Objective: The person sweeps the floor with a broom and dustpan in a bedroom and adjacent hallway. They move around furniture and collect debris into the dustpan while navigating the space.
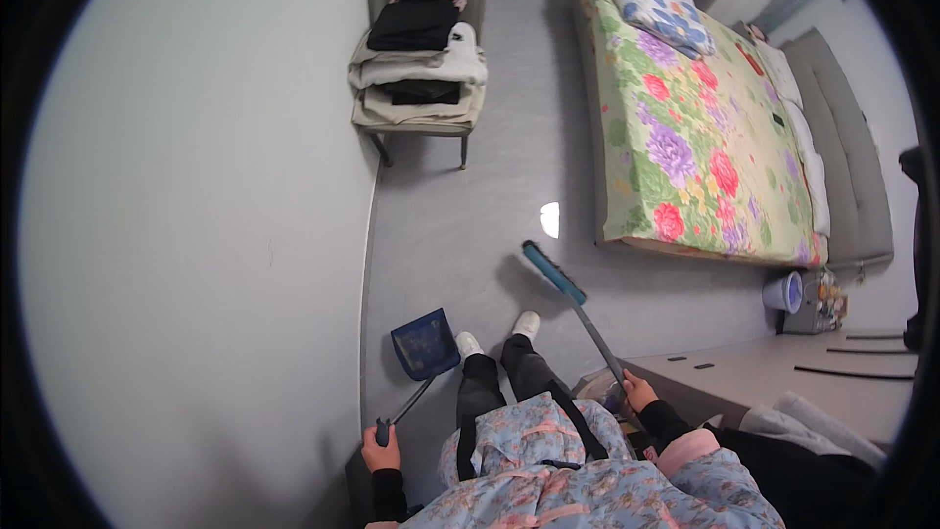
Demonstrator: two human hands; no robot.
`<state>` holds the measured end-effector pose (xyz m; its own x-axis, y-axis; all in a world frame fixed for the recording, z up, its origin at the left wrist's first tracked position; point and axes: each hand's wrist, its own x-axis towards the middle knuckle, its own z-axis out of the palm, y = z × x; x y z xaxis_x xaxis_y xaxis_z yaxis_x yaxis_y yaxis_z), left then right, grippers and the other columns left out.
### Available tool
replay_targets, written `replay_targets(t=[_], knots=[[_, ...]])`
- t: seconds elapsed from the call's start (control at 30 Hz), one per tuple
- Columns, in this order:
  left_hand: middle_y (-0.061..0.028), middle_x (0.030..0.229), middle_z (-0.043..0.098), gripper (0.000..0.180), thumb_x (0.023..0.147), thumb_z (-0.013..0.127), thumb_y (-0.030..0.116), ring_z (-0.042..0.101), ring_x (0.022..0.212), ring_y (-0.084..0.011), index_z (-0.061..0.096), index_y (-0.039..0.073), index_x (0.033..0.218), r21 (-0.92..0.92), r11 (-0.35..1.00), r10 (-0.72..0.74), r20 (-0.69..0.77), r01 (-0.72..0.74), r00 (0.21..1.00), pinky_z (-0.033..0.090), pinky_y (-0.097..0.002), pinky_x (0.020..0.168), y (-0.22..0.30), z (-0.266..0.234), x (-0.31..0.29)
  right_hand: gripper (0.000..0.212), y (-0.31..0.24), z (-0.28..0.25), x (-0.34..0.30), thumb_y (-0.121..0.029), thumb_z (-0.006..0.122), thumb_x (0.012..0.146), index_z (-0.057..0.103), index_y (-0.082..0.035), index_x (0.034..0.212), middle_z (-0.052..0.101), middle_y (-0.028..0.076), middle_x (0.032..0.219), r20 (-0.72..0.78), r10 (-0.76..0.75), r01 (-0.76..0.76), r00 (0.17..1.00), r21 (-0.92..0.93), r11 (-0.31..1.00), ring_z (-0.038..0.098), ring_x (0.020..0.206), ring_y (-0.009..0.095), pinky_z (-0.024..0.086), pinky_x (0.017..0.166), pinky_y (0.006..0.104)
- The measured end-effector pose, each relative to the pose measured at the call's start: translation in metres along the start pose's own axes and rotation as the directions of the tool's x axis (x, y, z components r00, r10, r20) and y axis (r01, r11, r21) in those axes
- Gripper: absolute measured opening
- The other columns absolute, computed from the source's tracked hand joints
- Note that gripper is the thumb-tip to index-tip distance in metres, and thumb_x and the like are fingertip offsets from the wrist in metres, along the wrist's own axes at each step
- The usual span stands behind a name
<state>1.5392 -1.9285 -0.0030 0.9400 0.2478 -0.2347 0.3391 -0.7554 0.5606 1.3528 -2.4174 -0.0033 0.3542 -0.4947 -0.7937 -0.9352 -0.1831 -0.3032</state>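
My left hand [381, 451] is closed round the dark handle end of a long-handled dustpan [425, 344]. Its navy pan hangs beside my left shoe, close to the wall, with dull smudges on its inner face. On the other side, my right hand [639, 391] grips the grey stick of a broom [555, 272]. The broom's teal head with dark bristles is out in front of my right shoe, over the grey floor [470, 225]; whether the bristles touch it I cannot tell.
A chair [421, 127] stacked with folded clothes [416, 59] stands against the left wall [196, 186]. To the right is a bed [705, 137] with a flowered cover. A white bin [782, 292] and a low grey cabinet [744, 362] are at the lower right.
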Motion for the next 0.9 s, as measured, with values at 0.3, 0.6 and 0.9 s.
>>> replay_targets(t=[0.3,0.6,0.9], knots=[[-0.0138,0.071,0.058,0.026,0.068,0.067,0.021,0.056,0.066,-0.0289,0.053,0.002,0.079,0.037,0.97,0.238,0.058,-0.24,0.97,0.044,-0.0352,0.062,0.099,0.018,0.015,0.032,0.079,-0.014,0.007,-0.014,0.049,0.081,0.045,-0.005,0.112,0.046,0.007,0.051,0.01,0.228,-0.171,0.974,0.693,0.7,0.044,0.034,0.017,0.034,0.031,0.0309],[-0.0142,0.068,0.057,0.025,0.07,0.066,0.02,0.055,0.062,-0.0262,0.052,0.001,0.078,0.05,0.889,0.447,0.118,-0.455,0.887,0.044,-0.0346,0.059,0.215,0.082,0.035,0.013,0.125,-0.06,0.035,-0.008,0.047,0.082,0.035,-0.012,0.086,0.039,0.006,0.056,0.238,0.198,-0.224,0.951,0.97,-0.09,0.036,0.041,0.012,0.032,0.035,0.0259],[-0.0139,0.069,0.056,0.026,0.069,0.066,0.02,0.054,0.063,-0.0264,0.053,0.0,0.078,0.074,0.749,0.631,0.224,-0.658,0.743,0.043,-0.0344,0.06,0.349,0.175,0.047,0.015,0.138,-0.127,0.051,-0.012,0.047,0.083,0.033,-0.012,0.087,0.039,0.004,0.06,0.135,0.246,-0.052,0.96,0.948,-0.315,0.036,0.043,0.012,0.033,0.036,0.0241]])
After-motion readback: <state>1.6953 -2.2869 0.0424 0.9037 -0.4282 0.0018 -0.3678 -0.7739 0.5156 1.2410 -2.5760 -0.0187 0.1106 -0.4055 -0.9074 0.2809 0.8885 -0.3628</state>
